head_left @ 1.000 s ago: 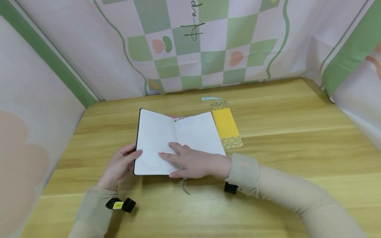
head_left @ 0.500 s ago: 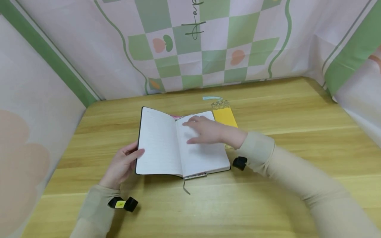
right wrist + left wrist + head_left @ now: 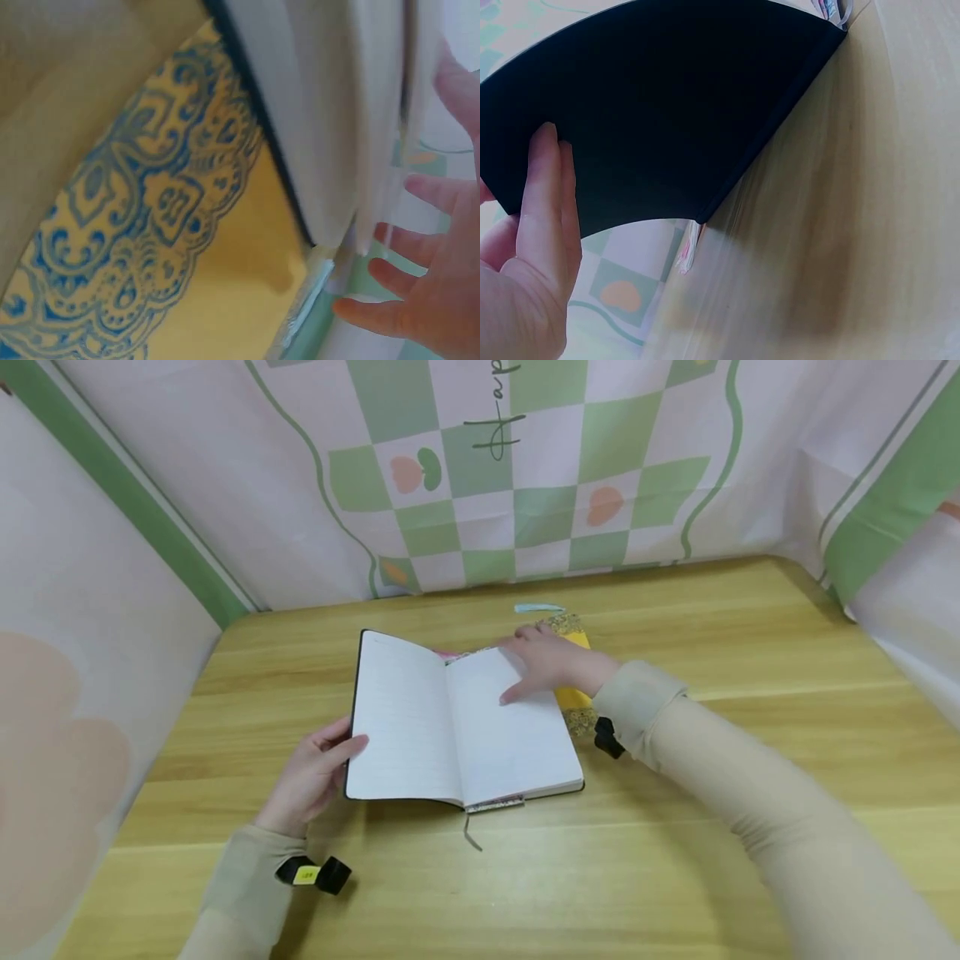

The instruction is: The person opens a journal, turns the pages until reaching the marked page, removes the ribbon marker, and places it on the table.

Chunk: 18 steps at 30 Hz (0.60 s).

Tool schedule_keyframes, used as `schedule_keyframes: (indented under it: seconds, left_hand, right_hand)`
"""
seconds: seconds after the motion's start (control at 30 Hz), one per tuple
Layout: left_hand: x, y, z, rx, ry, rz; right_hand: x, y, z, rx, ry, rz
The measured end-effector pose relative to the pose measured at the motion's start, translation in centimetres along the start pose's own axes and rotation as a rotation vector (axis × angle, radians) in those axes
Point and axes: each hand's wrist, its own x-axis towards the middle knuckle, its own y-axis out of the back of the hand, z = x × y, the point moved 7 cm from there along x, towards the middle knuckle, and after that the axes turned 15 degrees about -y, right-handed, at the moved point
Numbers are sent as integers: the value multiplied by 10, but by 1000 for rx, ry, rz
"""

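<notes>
Notebook (image 3: 454, 735) open on table (image 3: 660, 877), black cover (image 3: 660, 112) lifted at left, right-hand page (image 3: 517, 747) lying low. Left hand (image 3: 303, 777) pinches outer edge, thumb in front, fingers behind. Right hand (image 3: 547, 662) loosely spread over upper right corner (whether fingertips touch paper, cannot tell). Yellow card (image 3: 180, 225) just beside notebook's right edge, pale tassel (image 3: 540, 607) beyond. Step in hand seems page handling, notebook held open; next move likely calls for light fingertips on single sheet, steady left pinch.
</notes>
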Motion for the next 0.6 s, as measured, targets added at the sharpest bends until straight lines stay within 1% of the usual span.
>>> schedule_keyframes:
  seconds: [0.1,0.23,0.37,0.47,0.6]
  left_hand:
    - [-1,1,0,-5,4,8]
    - [0,0,-1,-8,1,5]
    - [0,1,-3,-6,-4,6]
    - [0,1,-3,-7,-2,13]
    - [0,0,-3,-14,-3,11]
  right_hand:
    - [6,0,2,-13,-18,-2]
    - [11,-3,7,-4,-43,-27]
    - [13,-8,6,-39,-36,-42]
    - [14,-10,4,-72,-29,-38]
    - [15,-11,4,-88,-37,-27]
